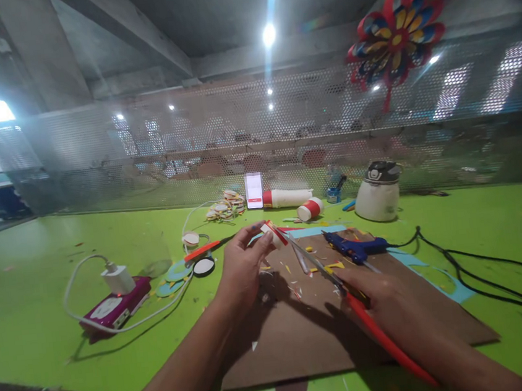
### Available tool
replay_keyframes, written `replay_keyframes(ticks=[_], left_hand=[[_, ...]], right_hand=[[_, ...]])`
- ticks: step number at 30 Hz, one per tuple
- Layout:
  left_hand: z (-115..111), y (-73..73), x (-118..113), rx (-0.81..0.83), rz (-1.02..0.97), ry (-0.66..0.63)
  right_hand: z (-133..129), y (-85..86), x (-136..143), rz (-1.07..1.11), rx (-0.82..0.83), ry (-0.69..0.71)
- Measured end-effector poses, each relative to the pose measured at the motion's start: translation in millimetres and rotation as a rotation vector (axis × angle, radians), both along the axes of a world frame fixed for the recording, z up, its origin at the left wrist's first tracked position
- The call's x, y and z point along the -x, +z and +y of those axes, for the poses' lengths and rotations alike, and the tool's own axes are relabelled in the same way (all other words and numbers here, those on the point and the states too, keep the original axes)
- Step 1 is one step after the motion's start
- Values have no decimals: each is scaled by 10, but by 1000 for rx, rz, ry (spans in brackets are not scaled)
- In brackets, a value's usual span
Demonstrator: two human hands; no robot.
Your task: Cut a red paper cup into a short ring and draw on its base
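My left hand [242, 259] pinches a small white paper piece with a red edge [276, 236], perhaps cut from a paper cup, above the far part of a brown board [295, 347]. In my right hand [388, 297] is a pair of scissors [382, 335] with red handles, its blades pointing up and left. The blade tips reach the red edge of the piece; whether they are cutting into it I cannot tell. Small red, white and yellow scraps lie on the board beneath both hands.
A blue glue gun [357, 247] lies on the board's right, its black cord trailing right. Left are a purple power strip [118, 307] with a white charger and an orange-handled cutter [204, 250]. Behind stand a phone [253, 190], paper cups [310, 209] and a white pot [377, 199].
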State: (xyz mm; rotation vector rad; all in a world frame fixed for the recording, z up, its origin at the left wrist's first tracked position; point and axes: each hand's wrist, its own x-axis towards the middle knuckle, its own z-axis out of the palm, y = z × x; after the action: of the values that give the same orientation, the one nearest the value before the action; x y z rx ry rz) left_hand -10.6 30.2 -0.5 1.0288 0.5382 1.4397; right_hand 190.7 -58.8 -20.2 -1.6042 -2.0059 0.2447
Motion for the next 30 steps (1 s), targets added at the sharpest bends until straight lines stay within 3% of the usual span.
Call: replay_keyframes(ticks=[10,18,30], left_hand=[[0,41,32,36,-75,-88],[36,58,126,92,51,-243],[6,32,68,54,41,-123]], right_hand=[[-3,-2,6,-6,-49,-1],[1,-19,5,-65,-122,-17],[48,-78,-7,-69,-146,-46]])
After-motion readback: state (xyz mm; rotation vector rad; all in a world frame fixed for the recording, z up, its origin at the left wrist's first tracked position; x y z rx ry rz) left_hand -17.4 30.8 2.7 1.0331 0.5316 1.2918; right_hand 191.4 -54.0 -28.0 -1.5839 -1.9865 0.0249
